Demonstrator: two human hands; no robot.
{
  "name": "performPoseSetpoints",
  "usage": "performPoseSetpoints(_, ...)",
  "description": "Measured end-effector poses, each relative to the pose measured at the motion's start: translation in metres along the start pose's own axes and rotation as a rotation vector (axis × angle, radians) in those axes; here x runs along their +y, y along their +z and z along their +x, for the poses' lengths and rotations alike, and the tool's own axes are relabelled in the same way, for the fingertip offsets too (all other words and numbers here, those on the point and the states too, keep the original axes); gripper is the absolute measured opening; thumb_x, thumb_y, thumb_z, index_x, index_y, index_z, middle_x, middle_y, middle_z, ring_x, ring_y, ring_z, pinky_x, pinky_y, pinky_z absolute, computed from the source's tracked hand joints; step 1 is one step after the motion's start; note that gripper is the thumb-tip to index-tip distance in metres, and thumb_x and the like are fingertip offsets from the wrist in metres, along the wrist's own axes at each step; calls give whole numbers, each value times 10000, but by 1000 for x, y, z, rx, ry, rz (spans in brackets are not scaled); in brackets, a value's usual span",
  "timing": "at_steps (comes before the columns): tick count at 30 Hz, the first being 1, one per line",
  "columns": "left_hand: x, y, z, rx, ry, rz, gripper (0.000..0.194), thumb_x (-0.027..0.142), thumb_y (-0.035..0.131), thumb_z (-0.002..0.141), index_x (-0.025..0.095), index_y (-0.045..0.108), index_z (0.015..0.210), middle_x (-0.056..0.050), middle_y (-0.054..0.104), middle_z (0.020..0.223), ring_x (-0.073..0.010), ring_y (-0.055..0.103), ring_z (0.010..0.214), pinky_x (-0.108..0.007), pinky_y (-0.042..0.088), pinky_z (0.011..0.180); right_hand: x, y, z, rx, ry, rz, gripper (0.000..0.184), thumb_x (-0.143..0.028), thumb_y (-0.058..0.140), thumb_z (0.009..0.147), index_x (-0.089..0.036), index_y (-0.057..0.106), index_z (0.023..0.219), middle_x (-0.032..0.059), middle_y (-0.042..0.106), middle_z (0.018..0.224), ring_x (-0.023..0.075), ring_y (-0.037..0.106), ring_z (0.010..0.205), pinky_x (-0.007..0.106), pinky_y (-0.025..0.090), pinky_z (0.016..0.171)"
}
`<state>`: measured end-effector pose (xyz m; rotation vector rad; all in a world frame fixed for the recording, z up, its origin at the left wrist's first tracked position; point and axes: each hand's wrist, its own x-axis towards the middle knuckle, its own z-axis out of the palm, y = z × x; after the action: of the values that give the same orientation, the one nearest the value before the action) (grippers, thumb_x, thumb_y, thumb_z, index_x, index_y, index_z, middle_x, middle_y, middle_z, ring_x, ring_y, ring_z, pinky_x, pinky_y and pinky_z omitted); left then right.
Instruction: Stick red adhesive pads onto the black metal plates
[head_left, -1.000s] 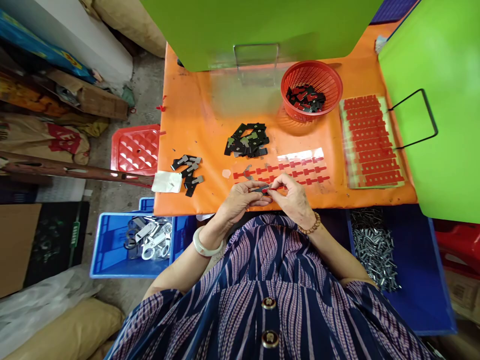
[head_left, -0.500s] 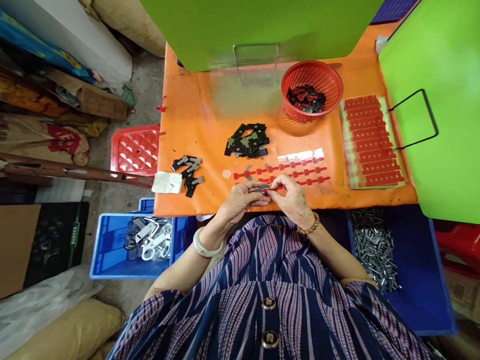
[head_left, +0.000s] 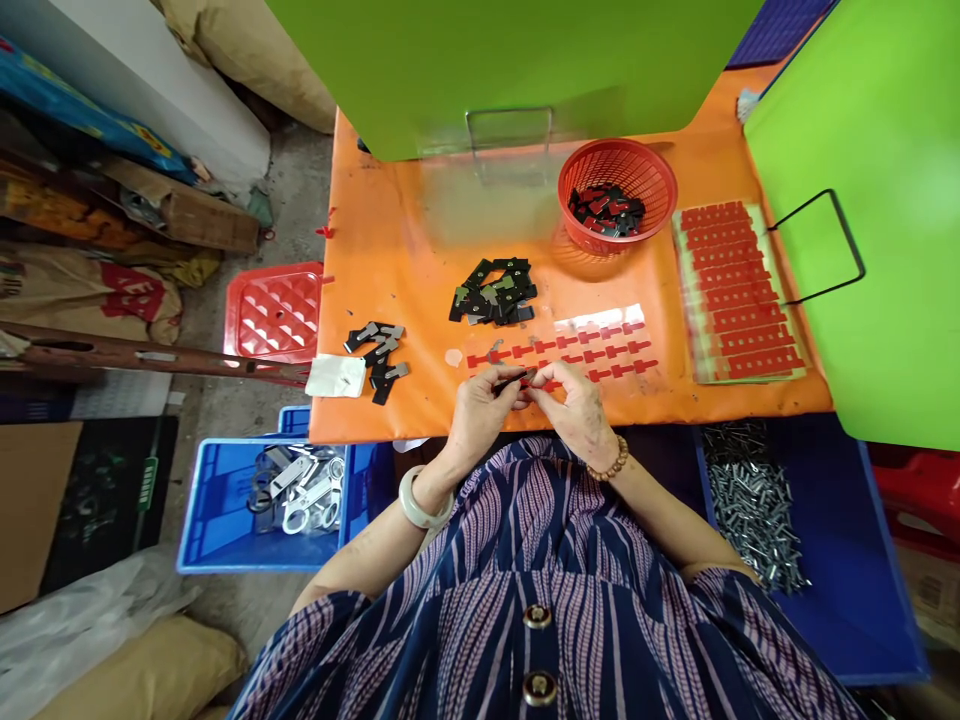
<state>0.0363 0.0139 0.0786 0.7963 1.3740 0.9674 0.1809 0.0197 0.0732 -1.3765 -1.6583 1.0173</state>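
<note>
My left hand [head_left: 484, 410] and my right hand [head_left: 574, 405] meet at the near edge of the orange table [head_left: 390, 250]. Both pinch a small flat black piece [head_left: 514, 378] with a red strip on it, held between the fingertips. Just beyond the hands lies a clear sheet of red stickers [head_left: 592, 345]. A pile of black flat pieces [head_left: 495, 288] sits further back. A jade bangle circles my left wrist and a bead bracelet my right.
A red basket [head_left: 616, 190] with black and red pieces stands at the back. Stacked red sticker sheets [head_left: 739, 290] lie right. More black pieces [head_left: 379, 350] and white paper [head_left: 336, 375] lie left. Blue bins hold metal parts [head_left: 300, 490] and metal clips [head_left: 754, 500]. Green panels [head_left: 862, 200] border the table.
The view shifted slightly, so everything sits lower in frame. Both hands stay pinched on the small piece, now a little closer together.
</note>
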Motion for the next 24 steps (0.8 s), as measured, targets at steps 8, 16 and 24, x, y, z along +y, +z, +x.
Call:
performPoseSetpoints(8, 3, 1, -3, 37, 77, 61, 228, 244, 661, 791, 132, 678, 989, -70, 746, 939, -146, 709, 695, -294, 605, 727, -4, 4, 0, 135, -65, -40, 79, -171, 637, 805, -231, 617, 757, 57, 618, 923, 223, 579, 947, 400, 472, 889)
performPoseSetpoints(16, 1, -4, 1, -40, -42, -44, 263, 243, 720, 732, 113, 663, 953, -37, 726, 755, -165, 727, 671, -303, 616, 717, -1, -1, 4, 15, -5, 42, 82, -176, 533, 855, -227, 554, 794, 15, 629, 784, 166, 593, 746, 312, 495, 741)
performPoseSetpoints(24, 5, -7, 2, -72, -133, -127, 244, 214, 723, 733, 106, 653, 941, -38, 723, 729, -164, 733, 668, -266, 609, 702, 5, 4, 4, 32, -34, -1, 68, -178, 508, 873, -222, 546, 838, 29, 631, 809, 170, 601, 762, 329, 496, 733)
